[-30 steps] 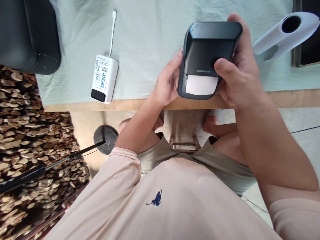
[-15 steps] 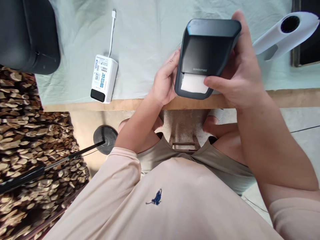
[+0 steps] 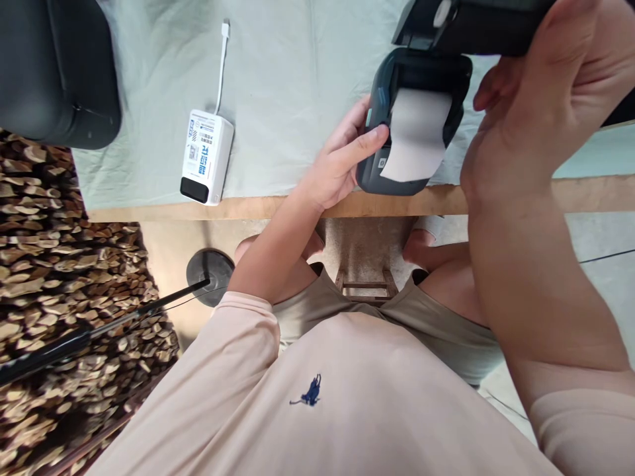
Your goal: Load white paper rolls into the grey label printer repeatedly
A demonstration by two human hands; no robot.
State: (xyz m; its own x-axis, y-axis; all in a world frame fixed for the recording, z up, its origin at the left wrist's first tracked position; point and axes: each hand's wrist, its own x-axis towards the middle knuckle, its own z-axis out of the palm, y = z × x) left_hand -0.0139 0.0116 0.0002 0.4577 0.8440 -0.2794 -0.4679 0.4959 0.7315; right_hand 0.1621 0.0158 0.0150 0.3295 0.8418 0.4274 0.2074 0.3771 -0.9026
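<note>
A dark label printer is held over the table's front edge with its lid swung up. My left hand grips its left side, thumb on the rim and fingers around behind. White label paper rises from the open bay and curls over the front lip. My right hand is closed on the raised printer lid, which shows its dark inner side and a pale round part. Some of the right fingers are hidden behind the lid and the hand itself.
A white power bank with a short cable lies on the pale table cloth. At the far left sits a black rounded object. Below are a stand's round base and stacked firewood.
The printer's lid has gone from closed to open, lifted up and away by my right hand. My left thumb now presses on the rim, and the paper inside is exposed.
</note>
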